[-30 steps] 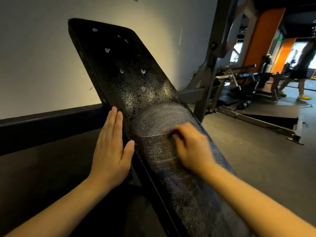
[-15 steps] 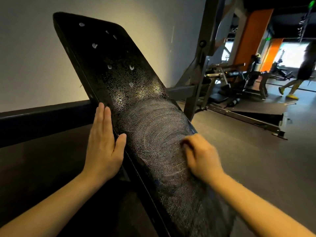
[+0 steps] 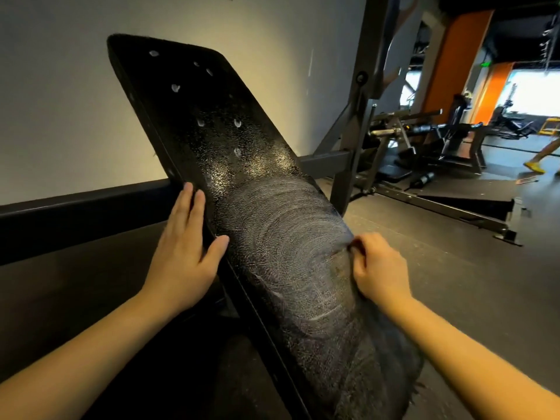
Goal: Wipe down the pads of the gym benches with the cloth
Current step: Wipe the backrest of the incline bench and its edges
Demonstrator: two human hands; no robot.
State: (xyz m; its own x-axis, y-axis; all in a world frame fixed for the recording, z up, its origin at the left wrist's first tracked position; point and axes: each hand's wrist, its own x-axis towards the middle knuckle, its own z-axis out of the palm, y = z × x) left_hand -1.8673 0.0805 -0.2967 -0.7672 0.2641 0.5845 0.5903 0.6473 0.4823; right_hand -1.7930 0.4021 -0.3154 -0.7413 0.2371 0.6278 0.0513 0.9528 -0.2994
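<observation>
A black inclined bench pad (image 3: 212, 122) rises from bottom right to upper left. White droplets (image 3: 175, 87) dot its upper part, and curved wipe streaks (image 3: 288, 237) cover its middle. My left hand (image 3: 185, 253) lies flat with straight fingers against the pad's left edge. My right hand (image 3: 378, 268) is at the pad's right edge, its fingers curled round a dark cloth (image 3: 391, 359). The cloth hangs down along the pad under my forearm and shows a frayed edge. Most of the cloth blends into the dark pad.
A grey wall with a black baseboard (image 3: 75, 213) runs behind the bench. A steel frame upright (image 3: 360, 116) stands just right of the pad. Weight machines (image 3: 424, 137) fill the back right, where a person's yellow shoe (image 3: 535, 166) shows. Dark rubber floor (image 3: 454, 283) spreads to the right.
My right hand has swept with the cloth from the middle of the pad to its right edge, widening the streaked area. My left hand has stayed on the left edge.
</observation>
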